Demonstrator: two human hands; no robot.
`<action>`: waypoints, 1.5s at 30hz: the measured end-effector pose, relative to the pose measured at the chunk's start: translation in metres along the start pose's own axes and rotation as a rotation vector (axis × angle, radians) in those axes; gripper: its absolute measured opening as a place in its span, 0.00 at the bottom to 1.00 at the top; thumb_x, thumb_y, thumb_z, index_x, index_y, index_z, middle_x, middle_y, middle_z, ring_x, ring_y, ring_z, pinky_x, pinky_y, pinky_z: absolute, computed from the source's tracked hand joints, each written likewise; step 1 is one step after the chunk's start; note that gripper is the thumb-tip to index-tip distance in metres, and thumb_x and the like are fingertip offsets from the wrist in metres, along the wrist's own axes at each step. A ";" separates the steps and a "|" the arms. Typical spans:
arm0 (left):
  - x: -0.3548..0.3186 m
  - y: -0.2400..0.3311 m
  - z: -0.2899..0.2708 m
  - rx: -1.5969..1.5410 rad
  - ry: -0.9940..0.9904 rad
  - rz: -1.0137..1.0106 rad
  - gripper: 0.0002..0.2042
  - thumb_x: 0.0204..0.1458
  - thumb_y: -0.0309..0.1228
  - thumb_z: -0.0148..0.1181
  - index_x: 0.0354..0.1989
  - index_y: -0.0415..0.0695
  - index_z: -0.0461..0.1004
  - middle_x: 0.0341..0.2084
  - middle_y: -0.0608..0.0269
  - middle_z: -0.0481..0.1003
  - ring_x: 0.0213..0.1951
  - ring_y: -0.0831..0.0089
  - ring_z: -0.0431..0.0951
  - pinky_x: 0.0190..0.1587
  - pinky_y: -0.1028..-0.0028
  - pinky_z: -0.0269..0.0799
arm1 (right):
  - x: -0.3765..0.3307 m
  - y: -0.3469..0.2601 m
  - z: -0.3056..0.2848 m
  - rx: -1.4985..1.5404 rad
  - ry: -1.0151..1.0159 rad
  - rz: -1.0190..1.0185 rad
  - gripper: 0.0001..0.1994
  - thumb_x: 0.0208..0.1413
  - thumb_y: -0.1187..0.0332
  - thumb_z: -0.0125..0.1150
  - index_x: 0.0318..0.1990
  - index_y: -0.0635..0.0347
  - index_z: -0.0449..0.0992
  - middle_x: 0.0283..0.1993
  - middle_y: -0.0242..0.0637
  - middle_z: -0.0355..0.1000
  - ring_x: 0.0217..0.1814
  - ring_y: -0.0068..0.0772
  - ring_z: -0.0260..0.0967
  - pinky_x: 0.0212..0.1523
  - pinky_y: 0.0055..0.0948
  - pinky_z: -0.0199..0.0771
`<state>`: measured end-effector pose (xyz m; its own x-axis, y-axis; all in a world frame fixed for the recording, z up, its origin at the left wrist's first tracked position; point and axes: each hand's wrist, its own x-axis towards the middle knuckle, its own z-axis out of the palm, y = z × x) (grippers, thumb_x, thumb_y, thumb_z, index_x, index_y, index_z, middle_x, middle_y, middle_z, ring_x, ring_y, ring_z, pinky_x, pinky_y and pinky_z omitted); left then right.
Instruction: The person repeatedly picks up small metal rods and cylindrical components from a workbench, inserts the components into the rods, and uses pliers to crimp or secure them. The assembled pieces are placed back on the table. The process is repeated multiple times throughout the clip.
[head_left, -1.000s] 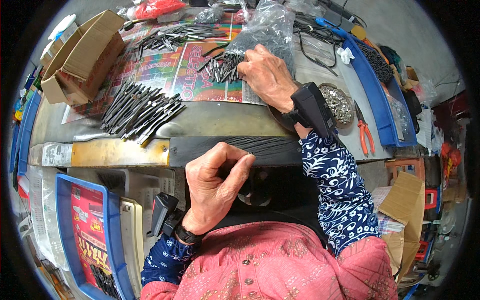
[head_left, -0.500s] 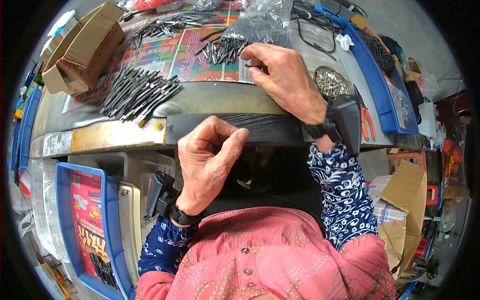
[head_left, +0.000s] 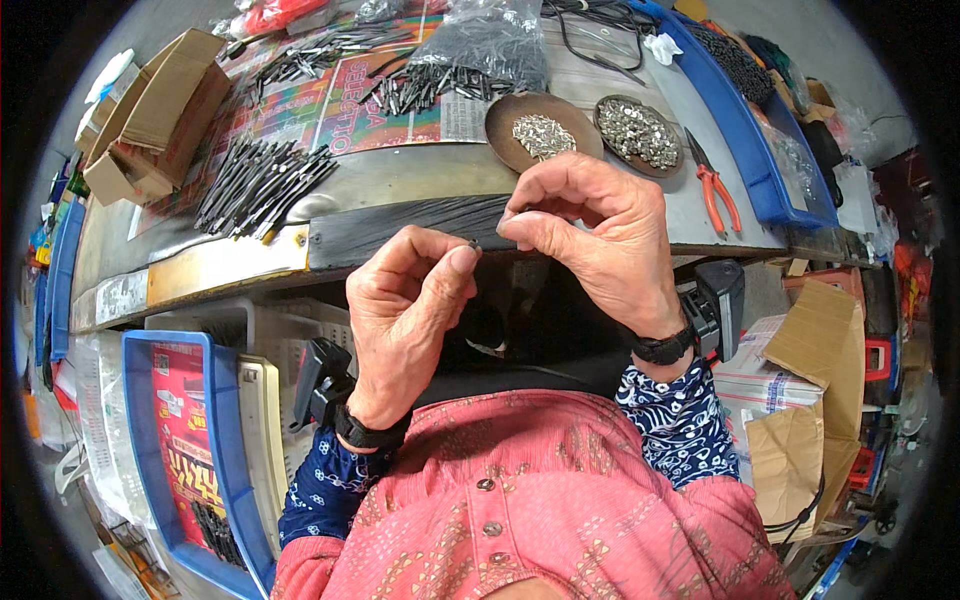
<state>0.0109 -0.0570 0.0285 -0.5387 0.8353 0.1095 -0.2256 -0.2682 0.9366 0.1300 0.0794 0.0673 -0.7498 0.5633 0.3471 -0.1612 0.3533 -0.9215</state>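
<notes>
My left hand [head_left: 405, 315] is closed in a pinch just off the bench's front edge. A small dark piece with a shiny end [head_left: 475, 243] sticks out at its thumb and fingertip. Facing it, my right hand [head_left: 605, 245] pinches another small dark piece [head_left: 527, 210], mostly hidden by the fingers. The two pinches are close but apart. Beyond them lie a pile of black strips with metal ends [head_left: 265, 185] and a pile of short black pieces [head_left: 420, 88] spilling from a clear plastic bag [head_left: 490, 45].
A brown bowl of small metal parts [head_left: 505, 140] stands beside a dish of silvery pieces [head_left: 640, 135]. Red-handled pliers [head_left: 715, 195] lie to the right, near a blue tray [head_left: 745, 120]. A cardboard box [head_left: 165, 105] is at left; a blue bin [head_left: 215, 430] sits below.
My right hand has come back from beside the pile of short black pieces, toward my left hand. The brown bowl it covered now shows. My left hand stays pinched near the bench edge.
</notes>
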 end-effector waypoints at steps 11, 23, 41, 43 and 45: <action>-0.008 0.000 0.018 -0.018 -0.050 -0.029 0.06 0.57 0.29 0.60 0.35 0.38 0.75 0.20 0.73 0.71 0.19 0.90 0.63 0.20 0.87 0.56 | -0.014 0.005 -0.001 0.295 0.070 0.027 0.07 0.51 0.77 0.67 0.33 0.63 0.72 0.28 0.32 0.73 0.26 0.17 0.68 0.28 0.17 0.70; -0.009 -0.002 0.026 0.051 -0.064 -0.006 0.06 0.57 0.29 0.60 0.35 0.38 0.75 0.21 0.72 0.71 0.21 0.90 0.64 0.22 0.87 0.57 | -0.020 0.005 0.000 0.306 0.128 0.051 0.07 0.53 0.73 0.66 0.31 0.62 0.72 0.25 0.30 0.72 0.22 0.16 0.67 0.21 0.15 0.68; -0.010 -0.007 0.031 0.103 -0.033 0.018 0.06 0.57 0.27 0.61 0.31 0.38 0.74 0.19 0.74 0.70 0.21 0.90 0.63 0.22 0.87 0.56 | -0.020 0.008 0.001 0.280 0.100 0.075 0.08 0.54 0.74 0.66 0.28 0.60 0.71 0.24 0.27 0.71 0.21 0.12 0.66 0.20 0.13 0.65; -0.007 -0.007 0.031 0.040 -0.055 0.002 0.06 0.57 0.28 0.60 0.31 0.39 0.74 0.19 0.74 0.70 0.20 0.90 0.62 0.21 0.86 0.56 | -0.019 0.008 0.000 0.268 0.103 0.072 0.08 0.54 0.74 0.66 0.28 0.61 0.71 0.24 0.27 0.71 0.21 0.13 0.66 0.21 0.13 0.66; -0.003 -0.006 0.031 0.038 -0.051 -0.018 0.06 0.57 0.29 0.61 0.30 0.39 0.74 0.18 0.74 0.70 0.19 0.90 0.62 0.20 0.86 0.55 | -0.019 0.008 -0.001 0.258 0.108 0.079 0.08 0.54 0.73 0.66 0.30 0.61 0.71 0.25 0.27 0.71 0.22 0.13 0.66 0.22 0.13 0.67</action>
<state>0.0387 -0.0430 0.0325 -0.4927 0.8635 0.1080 -0.2035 -0.2350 0.9505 0.1436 0.0722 0.0535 -0.6961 0.6629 0.2758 -0.2730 0.1109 -0.9556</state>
